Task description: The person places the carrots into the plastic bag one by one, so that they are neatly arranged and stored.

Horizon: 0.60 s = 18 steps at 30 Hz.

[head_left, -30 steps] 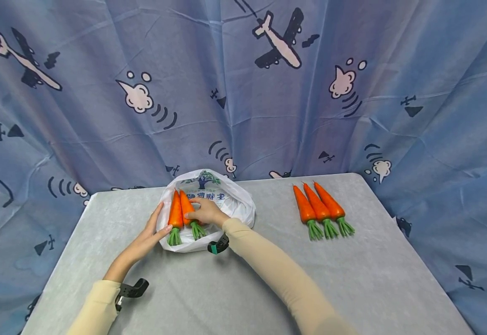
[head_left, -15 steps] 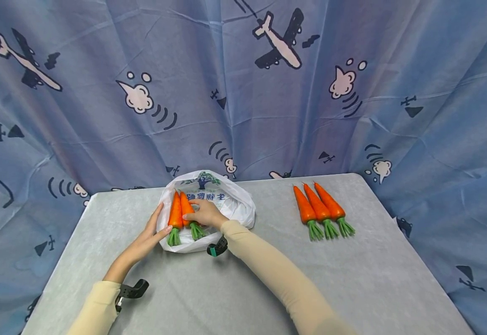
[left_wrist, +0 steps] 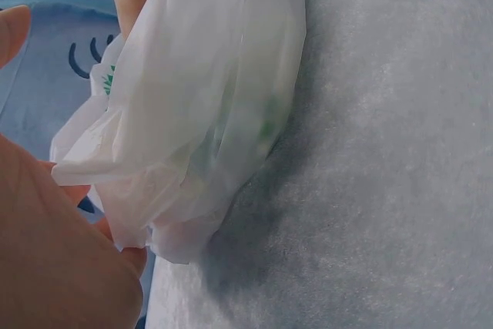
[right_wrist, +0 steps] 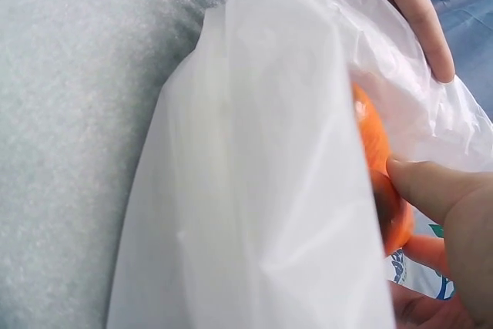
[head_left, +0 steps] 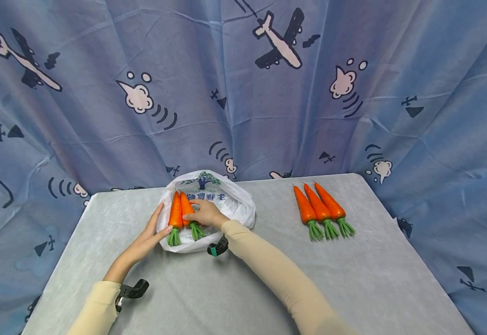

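Note:
A white plastic bag [head_left: 243, 204] with blue and green print lies with its mouth spread on the table, two orange carrots side by side in it. My right hand [head_left: 208, 213] reaches in and grips the right-hand carrot [head_left: 186, 207], thumb on its near side; the right wrist view shows the thumb [right_wrist: 431, 186] against the orange skin. At the bag's left side, my left hand [head_left: 147, 238] holds the rim, its thumb tip over the edge beside the left-hand carrot [head_left: 175, 212]. In the left wrist view, the bag's wall [left_wrist: 208, 75] hides the carrots.
Three more carrots [head_left: 321, 208] lie together toward the back right of the grey-covered table [head_left: 377, 279], green tops toward me. Behind the table's far edge hangs a blue curtain [head_left: 243, 107] with airplane prints.
Over the last second, my right hand has shifted very slightly left on the carrot in the bag. My left hand and the three carrots outside stay put.

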{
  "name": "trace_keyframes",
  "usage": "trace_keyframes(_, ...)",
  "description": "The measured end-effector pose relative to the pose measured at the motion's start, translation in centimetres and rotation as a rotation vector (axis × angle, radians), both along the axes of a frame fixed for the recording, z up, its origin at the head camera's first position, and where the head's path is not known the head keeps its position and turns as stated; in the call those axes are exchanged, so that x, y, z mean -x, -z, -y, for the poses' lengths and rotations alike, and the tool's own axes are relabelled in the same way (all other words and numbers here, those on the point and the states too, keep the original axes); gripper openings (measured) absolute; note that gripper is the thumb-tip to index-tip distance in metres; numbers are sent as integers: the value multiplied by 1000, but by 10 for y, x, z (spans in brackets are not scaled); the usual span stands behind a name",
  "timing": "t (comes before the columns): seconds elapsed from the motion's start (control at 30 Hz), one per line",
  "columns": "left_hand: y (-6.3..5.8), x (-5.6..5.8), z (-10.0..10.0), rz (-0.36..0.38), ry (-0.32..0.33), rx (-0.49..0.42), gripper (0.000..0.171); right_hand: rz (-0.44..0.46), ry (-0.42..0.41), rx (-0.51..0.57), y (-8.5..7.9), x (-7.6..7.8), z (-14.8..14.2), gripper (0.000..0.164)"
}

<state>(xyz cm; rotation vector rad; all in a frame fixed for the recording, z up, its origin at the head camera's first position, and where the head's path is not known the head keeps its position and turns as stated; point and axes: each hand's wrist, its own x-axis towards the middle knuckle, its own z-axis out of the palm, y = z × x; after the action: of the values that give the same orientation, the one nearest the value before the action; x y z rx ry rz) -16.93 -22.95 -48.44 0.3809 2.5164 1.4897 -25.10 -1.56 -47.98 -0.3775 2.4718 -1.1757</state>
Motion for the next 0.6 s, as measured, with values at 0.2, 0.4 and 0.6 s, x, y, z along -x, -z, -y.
trace_keyframes(0.2, 0, 0, 0, 9, -1, -2, 82, 0, 1, 4, -2, 0, -1, 66)
trace_keyframes(0.4, -1, 0, -1, 13, -4, 4, 82, 14, 3, 7, -3, 0, -3, 67)
trace_keyframes(0.6, -3, 0, -1, 15, -2, 14, 82, 24, 1, 36, -7, 1, -6, 68)
